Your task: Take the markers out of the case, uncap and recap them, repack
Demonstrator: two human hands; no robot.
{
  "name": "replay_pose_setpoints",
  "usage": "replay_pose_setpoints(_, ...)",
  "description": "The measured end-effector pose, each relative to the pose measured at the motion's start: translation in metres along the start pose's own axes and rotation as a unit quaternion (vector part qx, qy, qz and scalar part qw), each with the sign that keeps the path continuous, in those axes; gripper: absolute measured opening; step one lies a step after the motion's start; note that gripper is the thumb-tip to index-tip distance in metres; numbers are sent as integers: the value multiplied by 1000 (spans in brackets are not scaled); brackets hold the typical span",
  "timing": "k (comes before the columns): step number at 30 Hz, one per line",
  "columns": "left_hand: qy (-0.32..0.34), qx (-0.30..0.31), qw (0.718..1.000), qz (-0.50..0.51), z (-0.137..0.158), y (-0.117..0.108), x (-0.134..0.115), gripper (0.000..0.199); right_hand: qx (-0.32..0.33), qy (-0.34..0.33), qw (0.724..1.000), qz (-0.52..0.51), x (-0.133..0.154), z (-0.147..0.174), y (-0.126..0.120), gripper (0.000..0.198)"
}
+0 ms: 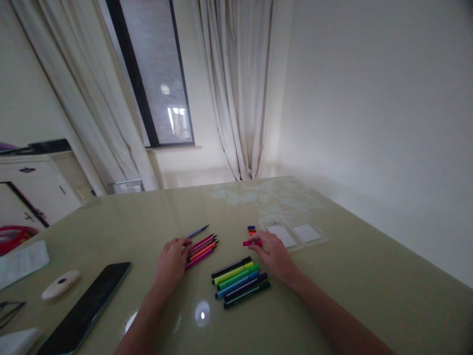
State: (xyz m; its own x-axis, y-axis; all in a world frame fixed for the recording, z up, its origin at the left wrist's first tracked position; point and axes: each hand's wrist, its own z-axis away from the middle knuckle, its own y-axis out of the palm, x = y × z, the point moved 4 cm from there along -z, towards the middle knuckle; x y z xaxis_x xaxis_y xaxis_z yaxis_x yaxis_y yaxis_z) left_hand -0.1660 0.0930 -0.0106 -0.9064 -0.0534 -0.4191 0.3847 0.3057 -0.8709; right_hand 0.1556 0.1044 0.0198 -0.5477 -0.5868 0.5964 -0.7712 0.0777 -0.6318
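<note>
My left hand (173,259) is closed, with its fingers at the near ends of a row of uncapped red, orange and pink markers (202,250). Those ends are partly hidden, and the markers' tips point away to the right. Just beyond the row lies a dark blue uncapped marker (198,231). Between the thumb and fingers of my right hand (272,250) is a pinkish-red marker cap (252,243), close to the table. Behind that hand stand a dark blue cap (251,227) and an orange-red cap (252,233), the latter partly covered.
Several capped markers (238,281), black, green and blue, lie side by side nearest me. An open clear plastic case (308,234) with white inserts is at the right. On the left are a black tablet (88,308), an oval white object (61,285) and a folded cloth (24,261).
</note>
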Motion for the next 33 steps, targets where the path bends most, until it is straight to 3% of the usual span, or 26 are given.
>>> replay_pose_setpoints(16,44,21,998,34,2,-6,-13,32,0,-16,1000,-2,6,2,-2,7)
replay_pose_setpoints(22,46,2,997,58,3,-16,-22,27,2,-26,1000,5,5,2,-1,8)
replay_pose_setpoints(28,98,79,991,48,9,-16,-34,18,7,-27,1000,9,8,2,-3,7)
replay_pose_setpoints(33,125,107,983,75,14,-9,-49,17,7,-29,1000,-10,8,2,-3,12)
